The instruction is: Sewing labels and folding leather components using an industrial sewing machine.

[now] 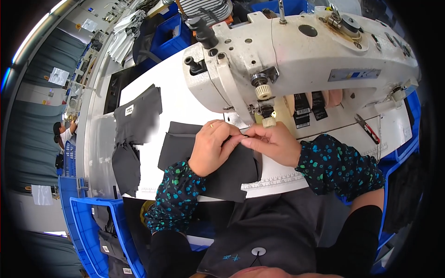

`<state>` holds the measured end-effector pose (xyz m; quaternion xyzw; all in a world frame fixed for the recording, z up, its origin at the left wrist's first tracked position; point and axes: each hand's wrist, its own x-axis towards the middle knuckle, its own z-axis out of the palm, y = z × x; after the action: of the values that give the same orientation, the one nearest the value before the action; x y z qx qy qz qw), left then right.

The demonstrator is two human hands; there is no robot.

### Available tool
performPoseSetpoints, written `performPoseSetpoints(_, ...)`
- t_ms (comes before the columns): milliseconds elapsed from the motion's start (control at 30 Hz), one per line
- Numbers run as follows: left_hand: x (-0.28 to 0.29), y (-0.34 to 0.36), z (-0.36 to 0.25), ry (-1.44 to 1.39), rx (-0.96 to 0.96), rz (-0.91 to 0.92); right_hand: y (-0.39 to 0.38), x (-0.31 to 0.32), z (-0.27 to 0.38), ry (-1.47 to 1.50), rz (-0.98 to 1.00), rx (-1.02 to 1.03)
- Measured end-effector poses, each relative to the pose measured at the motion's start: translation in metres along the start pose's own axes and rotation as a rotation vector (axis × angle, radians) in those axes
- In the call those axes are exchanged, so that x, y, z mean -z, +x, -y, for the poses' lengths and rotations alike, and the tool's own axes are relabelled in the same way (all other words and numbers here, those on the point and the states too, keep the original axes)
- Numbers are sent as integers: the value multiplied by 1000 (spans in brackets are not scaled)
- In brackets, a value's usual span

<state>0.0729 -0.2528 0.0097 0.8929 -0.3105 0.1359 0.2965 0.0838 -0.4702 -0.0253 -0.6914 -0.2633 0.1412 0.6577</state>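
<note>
A dark grey fabric piece lies on the white table of a sewing machine, just in front of the needle area. My left hand pinches its upper edge between thumb and fingers. Meeting it from the right, my right hand pinches the same edge, fingertips almost touching the left ones. Both hands sit close below the presser foot. The small bit of cloth between the fingertips is mostly hidden.
More dark grey pieces lie on the table at left. Thread snips with red handles and black labels rest at right. A blue crate with grey pieces stands at lower left. A person sits far left.
</note>
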Motion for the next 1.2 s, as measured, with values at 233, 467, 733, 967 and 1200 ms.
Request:
performPoseSetpoints(233,10,2,-5,-252,106,157,-2,1,-1,-138,-57,112)
performPoseSetpoints(467,11,-1,-4,-268,221,167,-1,3,3,-196,-34,72)
performPoseSetpoints(733,15,0,-8,-8,95,185,0,4,-4,-223,-51,63)
performPoseSetpoints(967,8,0,-1,68,-24,21,1,4,-7,-146,-54,-11)
performPoseSetpoints(1200,11,-1,-1,-495,304,133,-1,6,-7,-187,-43,43)
